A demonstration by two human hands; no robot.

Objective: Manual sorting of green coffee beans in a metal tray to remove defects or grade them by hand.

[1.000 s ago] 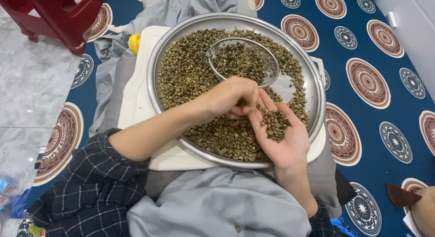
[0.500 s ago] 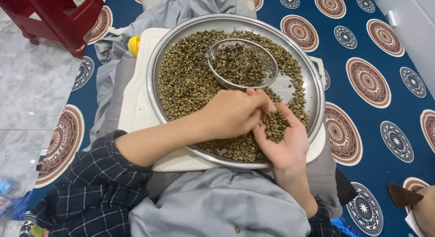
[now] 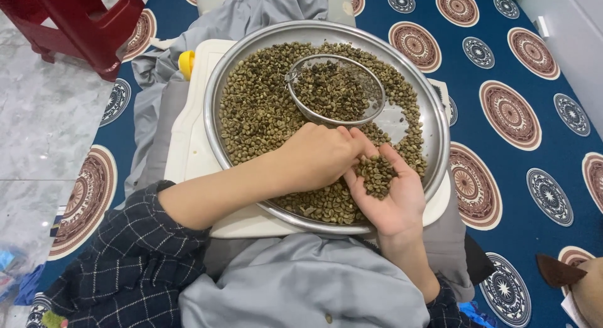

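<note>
A round steel tray [image 3: 441,124] on my lap is filled with greenish coffee beans [image 3: 257,108]. A wire mesh strainer [image 3: 335,89] holding darker beans lies in the tray's far part. My right hand [image 3: 396,199] is palm up over the tray's near right rim, cupping a small pile of beans [image 3: 375,174]. My left hand [image 3: 317,155] reaches across from the left with curled fingers. Its fingertips are pinched into the pile in my right palm, and what they grip is hidden.
The tray rests on a white board [image 3: 188,152] over my grey-clothed legs. A yellow cap [image 3: 186,61] sticks out at the board's far left corner. A red plastic stool [image 3: 81,20] stands at the upper left, and a blue patterned carpet [image 3: 502,70] lies all around.
My left hand has dropped a little and pushed its fingertips closer into the beans in my right palm. My right hand stayed almost still.
</note>
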